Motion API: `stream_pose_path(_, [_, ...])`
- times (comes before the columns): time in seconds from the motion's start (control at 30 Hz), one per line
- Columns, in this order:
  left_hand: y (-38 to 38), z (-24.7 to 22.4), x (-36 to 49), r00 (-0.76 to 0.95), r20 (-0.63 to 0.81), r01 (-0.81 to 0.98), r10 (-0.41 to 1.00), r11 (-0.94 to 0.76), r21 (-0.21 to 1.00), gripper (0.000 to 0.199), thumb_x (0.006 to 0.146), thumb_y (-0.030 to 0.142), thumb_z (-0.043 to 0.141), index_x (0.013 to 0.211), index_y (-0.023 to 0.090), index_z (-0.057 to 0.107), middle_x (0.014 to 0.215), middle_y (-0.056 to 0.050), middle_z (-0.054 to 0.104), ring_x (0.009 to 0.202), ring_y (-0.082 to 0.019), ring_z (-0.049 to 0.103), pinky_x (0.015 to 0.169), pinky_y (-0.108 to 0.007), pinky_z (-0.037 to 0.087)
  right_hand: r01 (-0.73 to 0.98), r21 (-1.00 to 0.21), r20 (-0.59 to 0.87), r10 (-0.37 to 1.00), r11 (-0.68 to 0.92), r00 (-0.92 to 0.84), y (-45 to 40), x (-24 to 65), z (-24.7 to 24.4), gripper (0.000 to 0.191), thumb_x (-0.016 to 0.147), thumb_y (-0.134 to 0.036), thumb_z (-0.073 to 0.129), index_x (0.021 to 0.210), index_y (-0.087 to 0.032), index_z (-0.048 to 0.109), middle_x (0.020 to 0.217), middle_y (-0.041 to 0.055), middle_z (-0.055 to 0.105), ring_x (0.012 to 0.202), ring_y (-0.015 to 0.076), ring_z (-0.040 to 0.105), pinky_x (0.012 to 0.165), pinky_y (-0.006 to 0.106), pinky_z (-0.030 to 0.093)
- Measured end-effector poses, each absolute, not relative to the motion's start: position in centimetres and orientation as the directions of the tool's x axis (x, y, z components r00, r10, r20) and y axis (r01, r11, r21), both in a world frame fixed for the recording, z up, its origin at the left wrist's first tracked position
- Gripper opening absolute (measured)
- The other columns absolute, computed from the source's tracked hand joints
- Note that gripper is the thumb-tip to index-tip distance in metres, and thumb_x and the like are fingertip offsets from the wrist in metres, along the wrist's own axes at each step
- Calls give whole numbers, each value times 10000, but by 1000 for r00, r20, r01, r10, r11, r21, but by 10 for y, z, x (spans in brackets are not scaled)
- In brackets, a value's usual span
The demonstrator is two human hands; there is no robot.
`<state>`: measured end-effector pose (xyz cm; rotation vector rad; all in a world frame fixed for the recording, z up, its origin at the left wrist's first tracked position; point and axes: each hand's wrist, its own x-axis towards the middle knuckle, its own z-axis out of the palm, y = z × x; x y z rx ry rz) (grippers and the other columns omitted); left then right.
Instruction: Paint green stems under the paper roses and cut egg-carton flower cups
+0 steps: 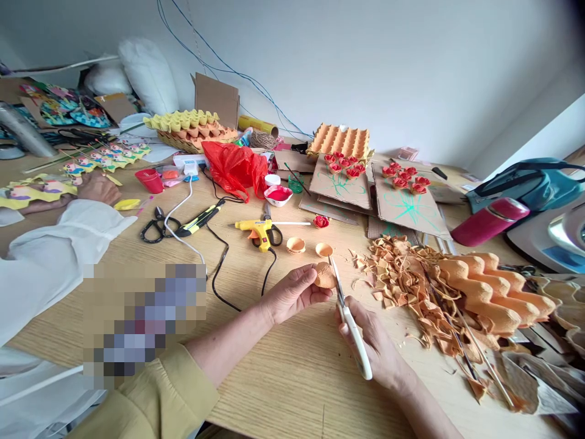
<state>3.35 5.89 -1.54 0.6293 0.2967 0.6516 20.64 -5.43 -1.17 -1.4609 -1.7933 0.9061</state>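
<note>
Between the thumb and fingers of my left hand (297,291) is an orange egg carton cup (325,275). My right hand (369,341) grips white-handled scissors (351,332), whose blades point up and lie against the cup's right edge. Just beyond my hands, two more cut cups, one on the left (295,245) and one on the right (324,250), stand on the table. A red painted paper flower (321,222) lies behind them. A yellow glue gun (259,231) rests to the left, with black-handled scissors (274,234) partly under it.
Orange carton scraps (411,286) pile up on the right beside an egg tray (498,292). Cardboard sheets (406,210) with red flowers lie behind. A pink bottle (491,221) is far right. At left are a co-worker's hand (99,188), a utility knife (201,218) and cords.
</note>
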Motion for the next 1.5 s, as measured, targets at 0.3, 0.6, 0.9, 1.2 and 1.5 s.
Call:
stream_pose_path(0.3, [60,-15,32,761,-53,-474,647,610,635,490,663,442,892,950,108,676,788,-40,729,690,-119,713,643,-172,583,456,-879,70,984,138,-163,-56,206,-11,404,973,-578,425,802,-214,465,728,-16,478,669,145,438,621,285,360])
stream_pose_path(0.6, [67,-13,27,736,29,-456,676,464,759,470,687,485,863,910,118,674,793,-35,701,691,-126,682,672,-234,564,460,-876,80,984,146,-160,-56,210,-14,359,973,-535,464,812,-215,491,704,-24,486,647,139,444,602,275,355])
stream_pose_path(0.9, [64,-14,27,748,29,-363,663,373,854,485,682,512,854,901,120,671,815,-34,690,683,-136,654,701,-291,533,544,-822,62,976,167,-207,-50,211,-8,351,984,-554,381,885,-225,452,799,1,509,737,179,468,679,309,393])
stream_pose_path(1.2, [68,-11,27,707,93,-369,701,253,894,487,677,491,861,916,113,667,807,-28,686,675,-124,638,650,-261,540,542,-828,33,978,143,-208,-53,215,-11,363,978,-573,388,891,-226,452,828,14,525,779,196,478,721,329,396])
stream_pose_path(1.5, [68,-10,25,702,106,-375,704,239,896,489,692,499,848,963,121,696,819,-38,693,678,-135,640,677,-276,539,504,-849,85,982,160,-167,-55,212,-10,398,977,-576,425,813,-219,487,723,-10,514,675,156,451,616,287,341])
